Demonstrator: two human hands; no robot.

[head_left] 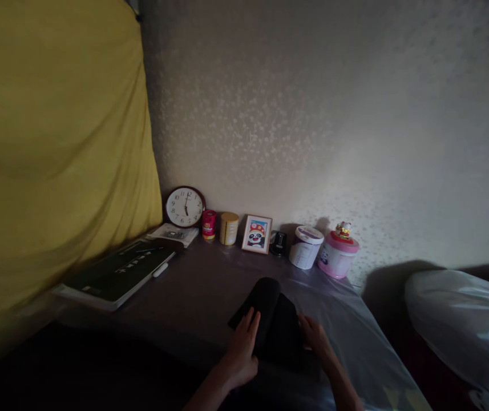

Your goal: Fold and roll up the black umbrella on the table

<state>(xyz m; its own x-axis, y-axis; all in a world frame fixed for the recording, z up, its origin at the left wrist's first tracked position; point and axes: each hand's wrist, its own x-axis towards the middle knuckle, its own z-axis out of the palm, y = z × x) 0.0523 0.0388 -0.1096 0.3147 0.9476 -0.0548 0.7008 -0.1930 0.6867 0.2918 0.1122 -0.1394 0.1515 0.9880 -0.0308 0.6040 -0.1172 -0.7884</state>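
Observation:
A black, soft-looking folded item [265, 319] lies near the front of the table, its upper part curved over; its exact kind cannot be made out in the dim light. On its left side rests my left hand [244, 348], fingers stretched out and lying along the dark surface. At the right edge, my right hand [314, 337] has its fingers curled in and closed on the item. The lower part of the black item merges with shadow.
Along the wall stand a round clock [185, 206], a red can [209, 225], a yellow canister [229, 229], a framed panda picture [257, 234], a small black object [278, 244], a white tub [306, 248] and a pink tub [338, 256] topped by a figurine. A large green-covered book [120, 271] lies left.

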